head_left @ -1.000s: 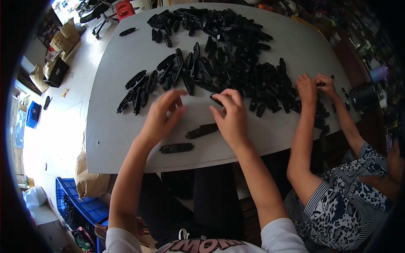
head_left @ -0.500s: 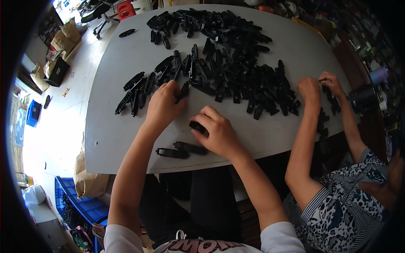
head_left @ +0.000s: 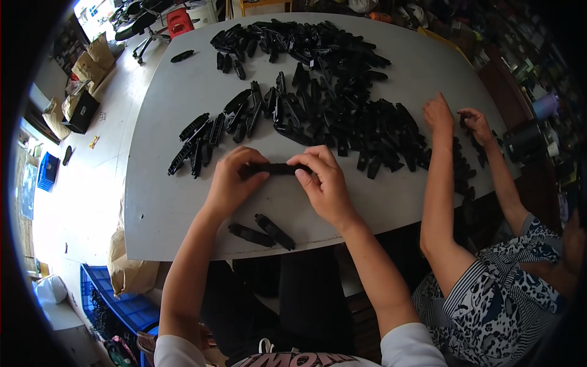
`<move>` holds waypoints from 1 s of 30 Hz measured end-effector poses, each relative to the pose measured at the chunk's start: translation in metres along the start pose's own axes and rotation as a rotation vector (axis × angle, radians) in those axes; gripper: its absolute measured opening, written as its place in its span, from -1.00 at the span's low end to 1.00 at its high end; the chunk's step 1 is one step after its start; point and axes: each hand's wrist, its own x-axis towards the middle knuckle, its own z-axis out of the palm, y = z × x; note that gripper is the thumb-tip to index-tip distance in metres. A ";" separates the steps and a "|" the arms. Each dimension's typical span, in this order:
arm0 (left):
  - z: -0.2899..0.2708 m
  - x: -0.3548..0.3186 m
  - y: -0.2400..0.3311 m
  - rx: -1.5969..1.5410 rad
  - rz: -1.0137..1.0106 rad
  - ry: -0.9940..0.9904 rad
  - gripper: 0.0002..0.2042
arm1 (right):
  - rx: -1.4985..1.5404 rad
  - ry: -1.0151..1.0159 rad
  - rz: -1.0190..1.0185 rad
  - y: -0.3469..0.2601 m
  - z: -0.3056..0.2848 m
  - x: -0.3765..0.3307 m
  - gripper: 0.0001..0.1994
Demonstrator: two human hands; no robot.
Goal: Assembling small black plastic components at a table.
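Note:
Above the near part of the pale table [head_left: 177,214], my left hand [head_left: 231,183] and my right hand [head_left: 327,183] face each other. Their fingers are closed on opposite ends of a long, narrow black plastic part [head_left: 278,169], held level. Whether it is one piece or two set end to end, I cannot tell, as the fingers cover both ends. Nearer the front edge lie two black plastic parts [head_left: 249,235], one leaning against or just beside the other. Beyond my left hand is a loose group of slender, ribbed black pieces [head_left: 194,145].
A large heap of black parts [head_left: 348,85] spreads across the table's middle and far side. On the right, a co-worker's hands [head_left: 439,114] are over the table beside more parts. A paper bag [head_left: 131,266] and a blue crate [head_left: 104,293] stand at the lower left.
My hands have come together; the pieces they held apart now form one line between them. One of the two parts near the edge now lies at a steeper slant. The co-worker's nearer hand has shifted slightly.

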 end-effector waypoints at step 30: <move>-0.001 0.003 0.015 0.299 0.239 -0.150 -0.68 | -0.352 0.042 0.042 -0.001 -0.006 0.008 -0.77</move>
